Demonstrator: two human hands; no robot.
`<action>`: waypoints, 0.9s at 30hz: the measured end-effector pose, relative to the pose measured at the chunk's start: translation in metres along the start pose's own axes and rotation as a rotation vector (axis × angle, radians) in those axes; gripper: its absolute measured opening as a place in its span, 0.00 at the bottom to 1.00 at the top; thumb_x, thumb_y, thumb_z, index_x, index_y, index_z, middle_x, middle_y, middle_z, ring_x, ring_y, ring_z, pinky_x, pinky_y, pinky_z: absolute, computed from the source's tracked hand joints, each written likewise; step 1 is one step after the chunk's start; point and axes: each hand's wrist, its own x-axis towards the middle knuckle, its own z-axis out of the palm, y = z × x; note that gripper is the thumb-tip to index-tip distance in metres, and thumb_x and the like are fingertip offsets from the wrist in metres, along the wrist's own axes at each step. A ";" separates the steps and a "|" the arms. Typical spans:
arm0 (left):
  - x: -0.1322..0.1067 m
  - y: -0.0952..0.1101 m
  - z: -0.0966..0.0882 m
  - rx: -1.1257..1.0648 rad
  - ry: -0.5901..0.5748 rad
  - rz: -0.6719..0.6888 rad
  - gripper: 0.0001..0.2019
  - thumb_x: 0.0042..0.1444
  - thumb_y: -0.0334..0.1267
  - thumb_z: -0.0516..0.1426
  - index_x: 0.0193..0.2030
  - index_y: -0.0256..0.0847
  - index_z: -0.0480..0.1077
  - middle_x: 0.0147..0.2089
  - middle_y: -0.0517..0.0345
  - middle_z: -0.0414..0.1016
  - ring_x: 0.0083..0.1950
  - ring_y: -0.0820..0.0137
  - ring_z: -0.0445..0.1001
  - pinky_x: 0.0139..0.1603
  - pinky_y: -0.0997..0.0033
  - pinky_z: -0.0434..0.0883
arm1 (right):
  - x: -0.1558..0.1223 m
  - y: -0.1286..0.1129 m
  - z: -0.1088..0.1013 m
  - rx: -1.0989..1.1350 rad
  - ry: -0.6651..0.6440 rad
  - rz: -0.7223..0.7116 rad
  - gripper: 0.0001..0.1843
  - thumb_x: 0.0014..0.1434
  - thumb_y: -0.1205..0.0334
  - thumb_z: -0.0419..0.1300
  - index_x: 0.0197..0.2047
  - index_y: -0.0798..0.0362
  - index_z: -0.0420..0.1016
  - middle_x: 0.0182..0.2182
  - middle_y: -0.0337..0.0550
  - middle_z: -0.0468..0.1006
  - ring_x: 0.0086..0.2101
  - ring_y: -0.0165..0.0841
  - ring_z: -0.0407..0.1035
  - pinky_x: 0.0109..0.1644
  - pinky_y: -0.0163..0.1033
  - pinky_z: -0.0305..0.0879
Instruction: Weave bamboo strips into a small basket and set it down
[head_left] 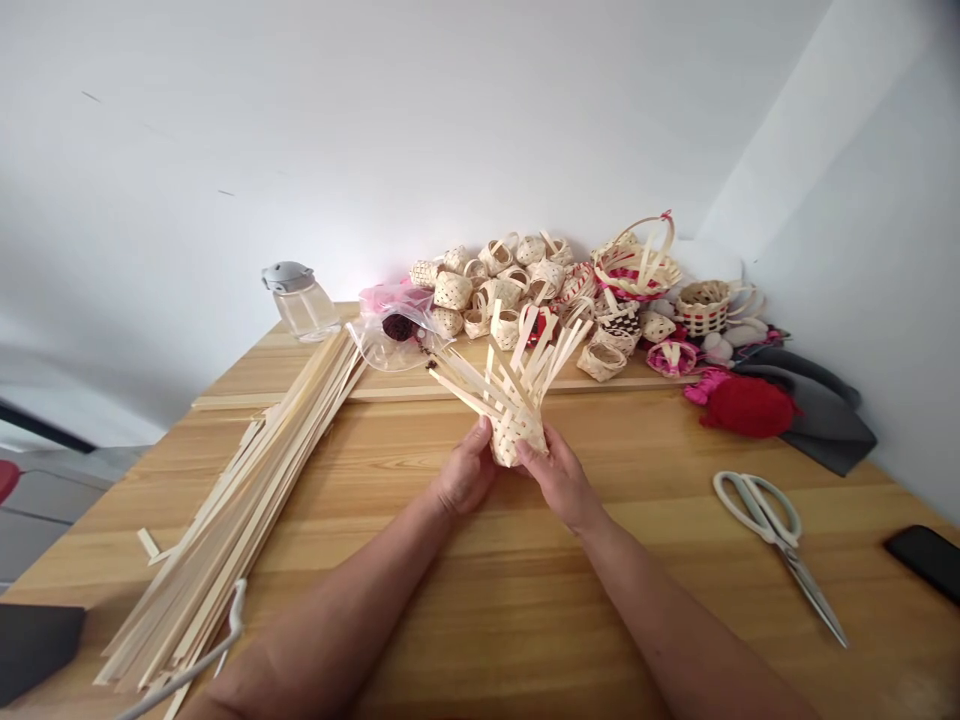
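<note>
A small woven basket (516, 436) of pale wood strips is held between my two hands above the middle of the table. Its lower part is tightly woven, while long loose strip ends fan upward and outward from the top. My left hand (471, 470) grips its left side, thumb up along the weave. On the other side my right hand (561, 475) holds it, with the thumb pressed on the front near the bottom. The fingers under and behind the basket are mostly hidden.
Long loose strips (247, 510) lie in a bundle at left, near a bottle (300, 302). Finished small baskets (517, 280) are piled at the back. Scissors (772, 540) lie at right, with a red cloth bundle (750, 405) behind and a black phone (926, 562) at the edge.
</note>
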 end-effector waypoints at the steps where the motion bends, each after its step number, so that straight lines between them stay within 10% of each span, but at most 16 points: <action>1: 0.000 -0.001 0.000 0.008 -0.002 -0.002 0.29 0.58 0.58 0.62 0.58 0.39 0.74 0.59 0.45 0.77 0.63 0.52 0.72 0.65 0.54 0.67 | 0.000 0.000 0.000 0.004 -0.004 0.012 0.30 0.59 0.46 0.67 0.59 0.50 0.71 0.56 0.50 0.80 0.55 0.45 0.75 0.59 0.54 0.74; 7: 0.001 -0.007 -0.008 0.191 -0.004 0.067 0.26 0.59 0.58 0.61 0.54 0.39 0.76 0.52 0.46 0.80 0.55 0.55 0.76 0.56 0.57 0.72 | 0.001 -0.003 -0.004 -0.028 0.045 0.084 0.33 0.48 0.50 0.76 0.55 0.51 0.75 0.49 0.49 0.83 0.51 0.48 0.76 0.58 0.56 0.72; 15: 0.006 0.017 -0.011 0.313 0.456 0.440 0.19 0.57 0.50 0.64 0.49 0.41 0.75 0.40 0.56 0.75 0.39 0.73 0.72 0.38 0.74 0.71 | 0.000 -0.005 -0.007 0.393 -0.084 0.277 0.26 0.58 0.52 0.67 0.58 0.47 0.72 0.50 0.47 0.81 0.43 0.42 0.78 0.39 0.43 0.76; 27: -0.002 0.013 0.001 0.396 0.380 0.444 0.30 0.47 0.38 0.71 0.54 0.43 0.62 0.40 0.60 0.73 0.39 0.73 0.74 0.41 0.72 0.73 | -0.001 -0.005 -0.002 0.321 -0.039 0.409 0.26 0.54 0.48 0.71 0.54 0.49 0.76 0.44 0.46 0.82 0.41 0.40 0.77 0.36 0.40 0.78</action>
